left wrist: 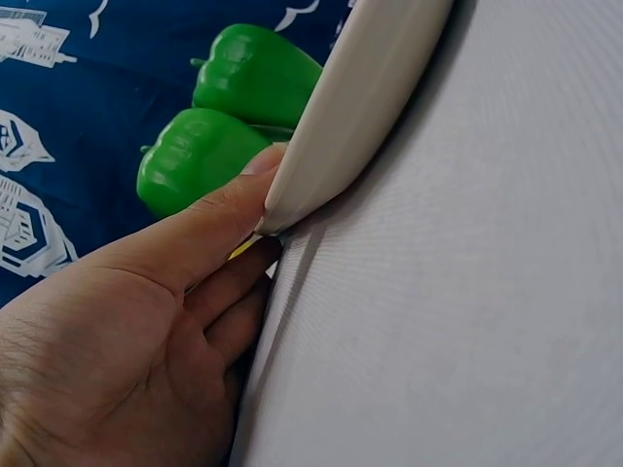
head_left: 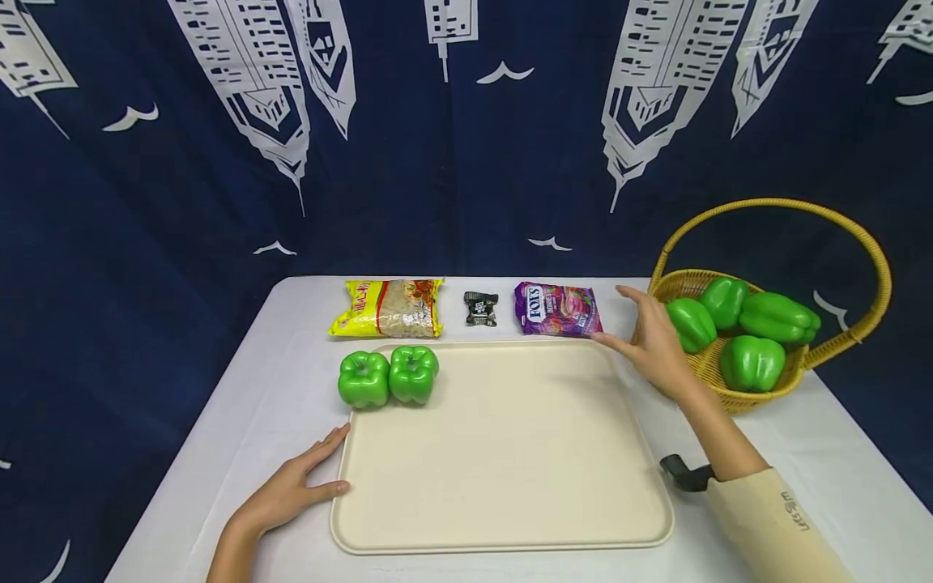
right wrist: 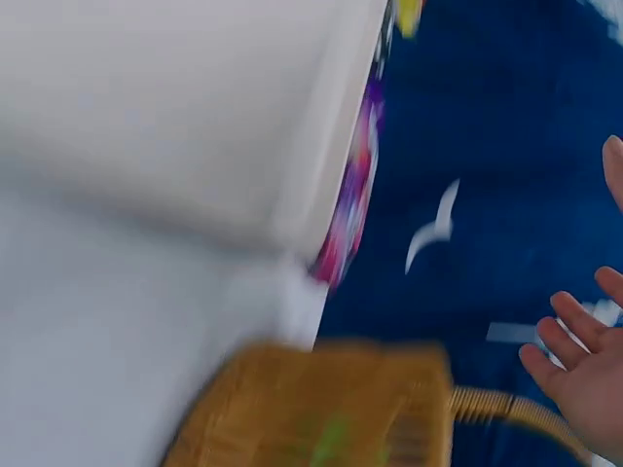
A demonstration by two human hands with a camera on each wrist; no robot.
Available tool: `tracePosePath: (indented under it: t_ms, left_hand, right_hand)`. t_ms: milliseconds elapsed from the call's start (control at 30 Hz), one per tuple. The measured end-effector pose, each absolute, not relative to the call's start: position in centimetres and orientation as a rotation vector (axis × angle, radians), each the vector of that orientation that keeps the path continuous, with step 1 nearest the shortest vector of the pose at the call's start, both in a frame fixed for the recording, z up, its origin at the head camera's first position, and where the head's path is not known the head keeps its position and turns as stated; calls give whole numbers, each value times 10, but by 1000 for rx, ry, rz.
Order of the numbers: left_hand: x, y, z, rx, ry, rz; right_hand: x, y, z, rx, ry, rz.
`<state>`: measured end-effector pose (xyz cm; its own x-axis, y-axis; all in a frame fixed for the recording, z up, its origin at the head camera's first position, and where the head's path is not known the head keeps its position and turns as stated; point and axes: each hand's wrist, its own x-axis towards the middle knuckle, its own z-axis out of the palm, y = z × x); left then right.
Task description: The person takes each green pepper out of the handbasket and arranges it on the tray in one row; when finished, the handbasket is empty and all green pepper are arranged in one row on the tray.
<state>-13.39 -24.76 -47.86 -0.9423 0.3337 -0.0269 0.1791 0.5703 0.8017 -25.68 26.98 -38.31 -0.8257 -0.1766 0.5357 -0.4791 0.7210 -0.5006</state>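
Note:
At the left rim of the cream tray point(head_left: 503, 461), my left hand point(head_left: 287, 494) has its fingers extended and its thumb against the edge. In the left wrist view the thumb of that hand point(left wrist: 146, 282) meets the tray's rim point(left wrist: 360, 107). Two green bell peppers point(head_left: 364, 379) point(head_left: 413, 374) sit side by side at the tray's back left corner. My right hand point(head_left: 659, 344), fingers spread and holding nothing, is between the purple candy bag point(head_left: 557, 309) and the yellow wicker basket point(head_left: 761, 397). Several green peppers point(head_left: 752, 363) lie in the basket.
Behind the tray lie a yellow food packet point(head_left: 386, 308) and a small black packet point(head_left: 481, 308), in line with the candy bag. The basket's tall handle point(head_left: 787, 204) arches up on the right. A white cloth point(head_left: 255, 389) covers the table, with a dark blue printed curtain point(head_left: 452, 162) behind.

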Motion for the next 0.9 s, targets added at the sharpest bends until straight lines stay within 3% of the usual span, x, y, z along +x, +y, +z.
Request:
tracePosePath:
  t_ms: [400,900]
  left_hand:
    - [-133,-247,-477,415,2623,1306]
    - [-133,-246,-477,419,2643,1295]
  right_hand:
    - [-278,364,-386,92,-2615,797]
    - [-302,394,-403,-7,-2826,746]
